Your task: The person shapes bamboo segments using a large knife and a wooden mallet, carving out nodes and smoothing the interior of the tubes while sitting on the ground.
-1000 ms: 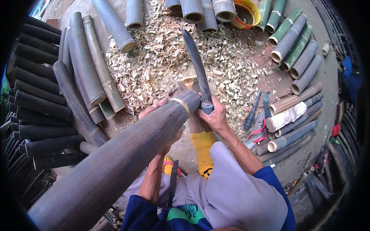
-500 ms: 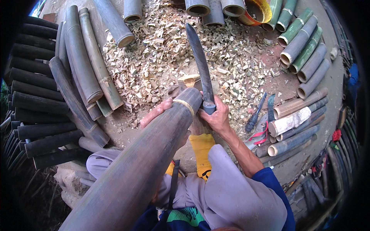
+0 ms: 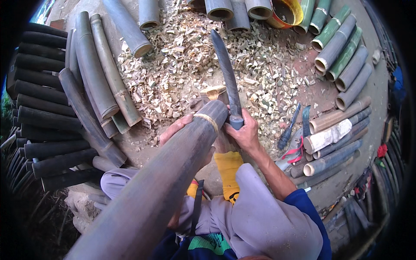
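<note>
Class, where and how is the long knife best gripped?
Grip the long knife by its handle, probably coming from the right as the right hand does: its narrow curved blade points up the picture, with the handle at its near end.

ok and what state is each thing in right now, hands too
bamboo tube: held aslant
machete: unsheathed, blade pointing away from the person
left hand: curled around the bamboo tube
right hand: closed on the machete
chips: loosely scattered
yellow bucket: open, contents unclear
green bamboo sections: lying down, near ends open
dark bamboo lengths: lying side by side
</note>
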The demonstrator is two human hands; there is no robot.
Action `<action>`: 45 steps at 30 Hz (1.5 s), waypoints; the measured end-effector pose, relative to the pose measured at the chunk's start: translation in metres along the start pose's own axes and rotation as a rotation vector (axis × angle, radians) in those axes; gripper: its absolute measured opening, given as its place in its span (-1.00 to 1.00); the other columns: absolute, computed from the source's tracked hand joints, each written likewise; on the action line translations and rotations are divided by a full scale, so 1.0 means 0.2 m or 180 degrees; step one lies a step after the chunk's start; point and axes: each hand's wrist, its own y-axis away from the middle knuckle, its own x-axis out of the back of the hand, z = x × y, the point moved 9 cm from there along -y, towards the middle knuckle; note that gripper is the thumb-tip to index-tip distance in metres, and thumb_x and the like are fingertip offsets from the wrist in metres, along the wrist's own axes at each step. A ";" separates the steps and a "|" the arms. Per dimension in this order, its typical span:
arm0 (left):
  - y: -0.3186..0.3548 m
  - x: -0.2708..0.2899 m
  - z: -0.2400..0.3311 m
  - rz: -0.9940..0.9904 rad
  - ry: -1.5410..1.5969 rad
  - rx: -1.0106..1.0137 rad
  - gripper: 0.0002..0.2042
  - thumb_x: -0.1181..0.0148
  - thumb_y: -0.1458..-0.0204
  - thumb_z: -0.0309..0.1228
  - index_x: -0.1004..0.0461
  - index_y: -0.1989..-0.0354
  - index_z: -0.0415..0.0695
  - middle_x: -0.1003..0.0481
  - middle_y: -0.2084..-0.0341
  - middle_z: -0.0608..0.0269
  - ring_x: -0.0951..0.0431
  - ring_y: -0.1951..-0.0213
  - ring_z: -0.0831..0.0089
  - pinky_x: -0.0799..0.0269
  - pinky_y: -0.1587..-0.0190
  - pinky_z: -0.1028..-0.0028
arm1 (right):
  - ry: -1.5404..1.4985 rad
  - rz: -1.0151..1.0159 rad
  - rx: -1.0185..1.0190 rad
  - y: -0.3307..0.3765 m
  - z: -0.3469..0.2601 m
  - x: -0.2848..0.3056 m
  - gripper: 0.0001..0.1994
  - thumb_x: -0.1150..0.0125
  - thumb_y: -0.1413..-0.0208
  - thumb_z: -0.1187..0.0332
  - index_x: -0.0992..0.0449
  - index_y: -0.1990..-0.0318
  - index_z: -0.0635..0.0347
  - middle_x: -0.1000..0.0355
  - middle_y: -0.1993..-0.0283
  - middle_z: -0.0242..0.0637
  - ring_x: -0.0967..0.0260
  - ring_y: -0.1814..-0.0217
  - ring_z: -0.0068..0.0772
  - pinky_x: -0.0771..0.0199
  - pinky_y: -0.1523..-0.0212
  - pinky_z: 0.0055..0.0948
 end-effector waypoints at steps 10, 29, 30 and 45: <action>0.38 -0.06 -0.42 0.0635 0.3670 0.2779 -0.49 -0.36 0.41 -0.40 -0.37 0.19 -0.29 -0.48 0.43 0.21 -0.50 0.43 0.43 -0.45 0.30 0.47 | 0.0152 0.0633 -0.0378 0.20 0.21 0.25 -0.72 -0.34 0.15 0.41 -0.36 0.31 0.27 -0.44 0.52 -0.25 -0.41 0.54 -0.38 -0.42 0.46 -0.38; -0.06 -0.40 -0.48 -0.0323 0.1423 0.1099 -0.56 -0.16 0.01 -0.40 -0.37 -0.11 -0.12 -0.41 -0.04 -0.01 -0.37 -0.11 0.21 -0.28 -0.15 0.21 | 0.0098 0.0550 -0.0439 0.31 0.24 0.20 -0.72 -0.34 0.16 0.44 -0.39 0.30 0.29 -0.43 0.54 -0.23 -0.37 0.54 -0.41 -0.39 0.45 -0.38; -0.14 -0.50 -0.47 -0.0809 0.1433 0.0882 -0.58 -0.15 -0.03 -0.33 -0.39 -0.10 -0.13 -0.40 -0.06 0.02 -0.39 -0.09 0.22 -0.32 -0.13 0.25 | 0.0086 0.0520 -0.0397 0.30 0.25 0.18 -0.72 -0.34 0.16 0.44 -0.39 0.30 0.29 -0.43 0.54 -0.23 -0.37 0.54 -0.42 -0.39 0.46 -0.38; -0.26 -0.82 -0.58 -0.2462 0.1846 0.1724 -0.69 -0.25 -0.01 -0.20 -0.52 0.18 -0.16 -0.49 0.36 0.23 -0.44 0.29 0.44 -0.39 0.25 0.43 | 0.0147 0.0648 -0.0538 0.35 0.34 0.24 -0.73 -0.36 0.16 0.40 -0.35 0.40 0.26 -0.39 0.57 -0.25 -0.34 0.56 -0.39 -0.35 0.49 -0.36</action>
